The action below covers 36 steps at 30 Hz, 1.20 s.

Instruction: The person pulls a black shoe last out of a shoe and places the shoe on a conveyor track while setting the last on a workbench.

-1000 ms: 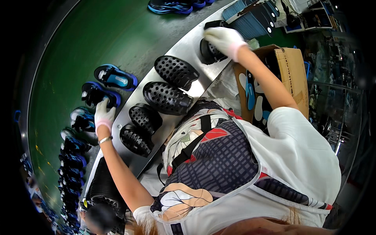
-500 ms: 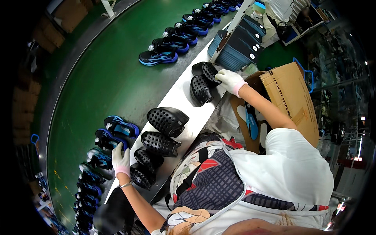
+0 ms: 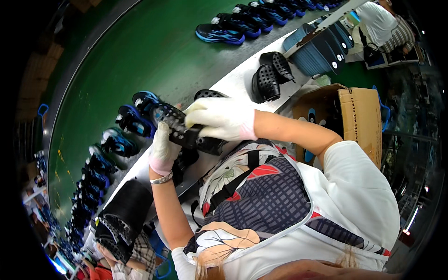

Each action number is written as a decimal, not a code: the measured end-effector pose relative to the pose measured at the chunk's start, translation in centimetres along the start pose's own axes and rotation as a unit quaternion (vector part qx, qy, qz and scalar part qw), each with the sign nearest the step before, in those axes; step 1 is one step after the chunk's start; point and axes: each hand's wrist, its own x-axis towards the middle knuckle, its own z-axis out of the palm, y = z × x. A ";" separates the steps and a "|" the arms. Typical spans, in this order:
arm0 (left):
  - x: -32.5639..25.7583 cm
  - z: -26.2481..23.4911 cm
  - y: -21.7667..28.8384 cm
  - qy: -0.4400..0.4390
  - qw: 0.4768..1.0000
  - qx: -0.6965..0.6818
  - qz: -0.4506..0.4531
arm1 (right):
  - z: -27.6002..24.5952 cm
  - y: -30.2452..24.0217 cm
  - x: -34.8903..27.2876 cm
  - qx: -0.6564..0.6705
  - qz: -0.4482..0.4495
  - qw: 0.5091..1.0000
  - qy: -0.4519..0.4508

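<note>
Both my hands, in white gloves with pink cuffs, are on one black, hole-studded plastic shoe form [image 3: 172,119], held tilted above the white ledge [image 3: 238,77]. My left hand [image 3: 164,148] grips its near left side, fingers pointing up. My right hand [image 3: 219,117] lies over its right part with curled fingers, hiding some of it. Just behind the right hand another black form [image 3: 209,94] shows its rounded top. Beneath the held one, a dark form [image 3: 186,158] is mostly covered. Two more perforated forms [image 3: 267,83] stand farther right on the ledge.
Black-and-blue sports shoes [image 3: 123,142] line the green conveyor [image 3: 112,60], with another row [image 3: 221,32] farther off. Blue-grey insoles [image 3: 310,51] are stacked at the ledge's far end. A cardboard box [image 3: 361,121] stands right. Co-workers sit upper right [image 3: 380,23] and lower left [image 3: 140,249].
My right hand has left the far pair of forms and come left to meet my left hand. A black form is now lifted between both hands. The view has shifted.
</note>
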 end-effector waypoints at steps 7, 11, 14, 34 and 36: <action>-3.8 -3.5 0.6 0.125 0.987 0.006 0.097 | 4.9 -1.7 5.0 -0.018 0.135 0.985 -0.110; -4.4 -4.3 1.6 0.187 0.973 0.021 0.135 | 7.4 -1.5 6.8 -0.065 0.173 0.976 -0.115; -4.5 -5.4 2.4 0.172 0.969 0.024 0.177 | 9.1 -2.2 8.1 -0.105 0.167 0.977 -0.085; 1.1 -16.6 0.0 0.052 0.769 0.634 0.060 | 12.1 7.3 19.5 -0.221 0.298 0.897 -0.242; 1.9 -17.2 -0.5 0.061 0.762 0.643 0.034 | 14.3 6.7 21.2 -0.268 0.303 0.879 -0.255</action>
